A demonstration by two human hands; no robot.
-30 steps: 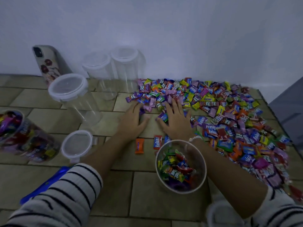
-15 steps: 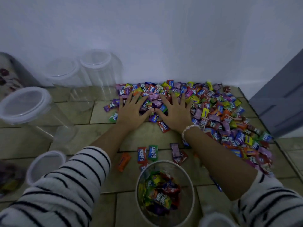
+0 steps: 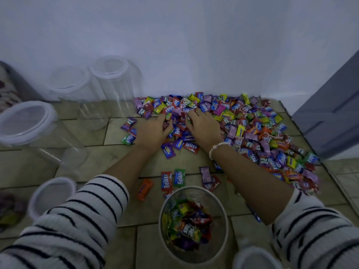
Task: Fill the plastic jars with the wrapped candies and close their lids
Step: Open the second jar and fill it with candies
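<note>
Both hands, left hand (image 3: 153, 133) and right hand (image 3: 203, 129), have curled from flat to cupping wrapped candies (image 3: 252, 123), ready for the open jar (image 3: 192, 224)

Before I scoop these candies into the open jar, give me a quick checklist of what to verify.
1. Open jar has no lid on: ok.
2. Jar has room left, only partly filled: ok.
3. Both hands on the candy pile, left hand and right hand curled around candies between them: ok.
4. Handful fully gripped: cannot tell, fingers are buried.
5. Path back to the jar: not ok, loose candies lie on the floor before it.
</note>
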